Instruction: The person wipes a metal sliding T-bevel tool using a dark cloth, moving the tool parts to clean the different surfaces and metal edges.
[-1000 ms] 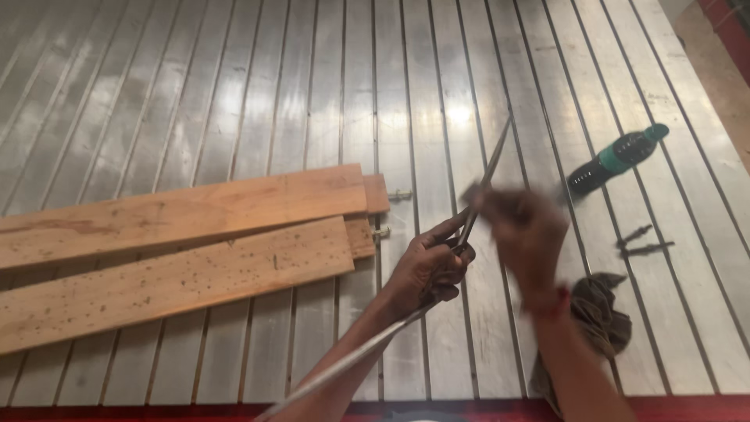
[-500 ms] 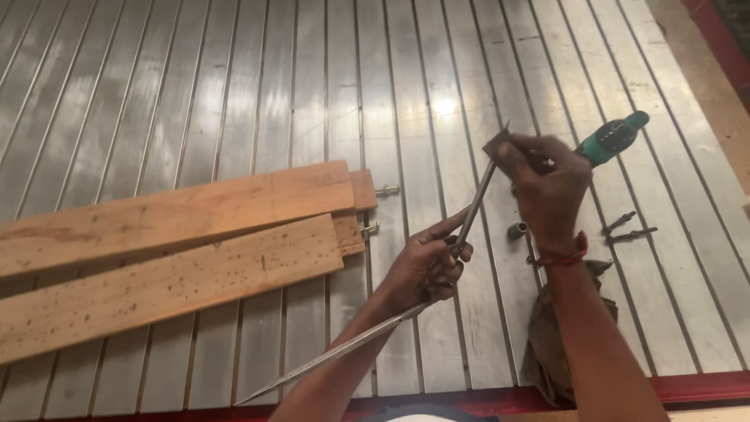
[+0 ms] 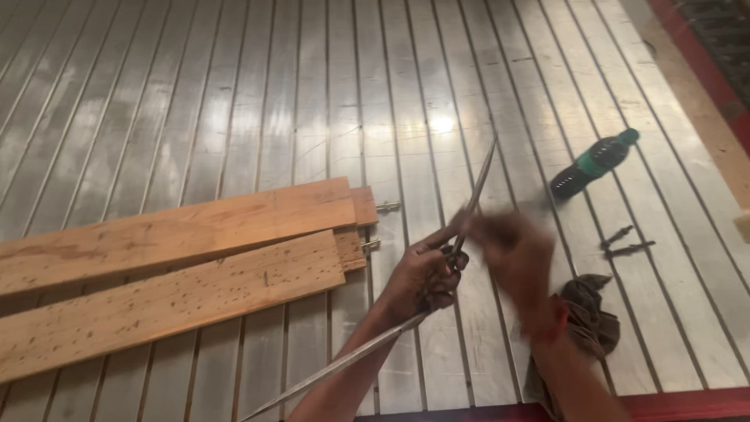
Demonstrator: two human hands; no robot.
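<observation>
My left hand [image 3: 426, 275] grips a long thin metal rod [image 3: 478, 181] near its middle. The rod runs from bottom left up to the right, above a ribbed metal floor. My right hand [image 3: 512, 258], blurred by motion, sits just right of the left hand and against the rod; whether its fingers close on the rod cannot be told. A red band circles the right wrist. Two long wooden planks [image 3: 172, 266] lie side by side to the left, with short metal bolts [image 3: 387, 207] sticking out of their right ends.
A dark bottle with a green label and cap [image 3: 592, 164] lies on the floor at the right. A few dark screws [image 3: 625, 242] lie below it. A crumpled dark rag [image 3: 590, 316] sits by my right forearm. A red edge [image 3: 687, 402] borders the floor.
My right hand has slid down the rod from near its upper tip toward the left hand. The view has shifted slightly; the left hand keeps its grip.
</observation>
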